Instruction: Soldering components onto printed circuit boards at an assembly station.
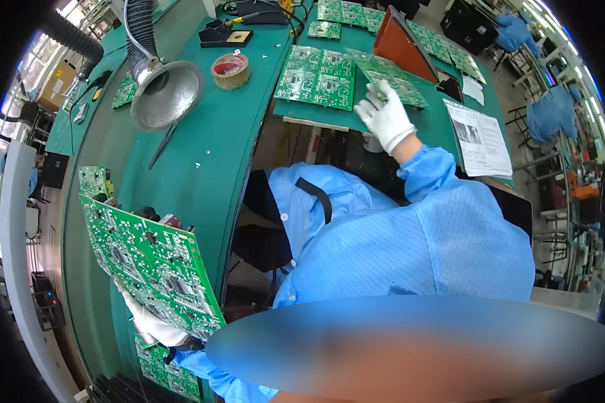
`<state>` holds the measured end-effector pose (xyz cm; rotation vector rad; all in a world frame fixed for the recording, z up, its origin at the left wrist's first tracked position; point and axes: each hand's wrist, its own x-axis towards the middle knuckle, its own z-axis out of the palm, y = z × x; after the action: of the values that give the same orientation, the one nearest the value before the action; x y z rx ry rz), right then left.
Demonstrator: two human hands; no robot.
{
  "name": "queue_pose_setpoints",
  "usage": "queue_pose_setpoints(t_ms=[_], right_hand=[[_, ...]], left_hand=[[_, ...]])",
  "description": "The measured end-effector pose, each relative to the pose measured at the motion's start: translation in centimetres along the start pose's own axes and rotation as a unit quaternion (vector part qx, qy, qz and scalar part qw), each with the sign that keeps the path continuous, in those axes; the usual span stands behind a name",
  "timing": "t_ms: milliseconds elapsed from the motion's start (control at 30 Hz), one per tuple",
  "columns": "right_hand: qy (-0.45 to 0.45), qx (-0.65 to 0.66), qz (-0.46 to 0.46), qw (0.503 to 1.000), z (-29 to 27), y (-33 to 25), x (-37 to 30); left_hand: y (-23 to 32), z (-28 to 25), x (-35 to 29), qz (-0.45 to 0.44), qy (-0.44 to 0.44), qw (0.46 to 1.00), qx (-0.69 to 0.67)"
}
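At the lower left, my left hand (151, 324) in a white glove grips the lower edge of a large green circuit board (161, 262). The board is tilted up, its soldered side facing me, with dark parts along its upper edge; it hides some of the fingers. My right hand (386, 117), gloved too, reaches to the far bench with its fingers apart. Its fingertips are at the near edge of a slanted circuit board (391, 75), and a small greenish spot between them is too small to name. Left of that hand lies a panel of circuit boards (316, 77).
On the left bench are a metal fume-extraction funnel (167, 94), a tape roll (230, 71), a dark thin tool (161, 146) and a soldering-iron stand (225, 33). An orange-red panel (403, 47) stands behind the slanted board. Paper sheets (477, 138) lie at right; more boards (168, 369) sit lower left.
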<state>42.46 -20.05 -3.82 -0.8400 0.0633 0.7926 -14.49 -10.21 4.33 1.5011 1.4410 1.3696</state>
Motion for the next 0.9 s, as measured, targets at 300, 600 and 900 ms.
queue_pose_setpoints(t_ms=[300,600,900], right_hand=[[0.031,-0.139,0.15,0.978,-3.1,-4.3,-1.6],[-0.248,-0.458,0.295,0.801,5.0,1.0,-6.9],[-0.54,-0.238,0.234,0.773,13.9,13.1,-10.8]], left_hand=[[-2.3,0.7,0.0,-0.098,-0.032,0.966,-0.235],[2.0,4.4,-0.9,-0.038,-0.003,0.999,0.033],[1.0,12.1,-2.5,-0.14,0.185,0.936,-0.265]])
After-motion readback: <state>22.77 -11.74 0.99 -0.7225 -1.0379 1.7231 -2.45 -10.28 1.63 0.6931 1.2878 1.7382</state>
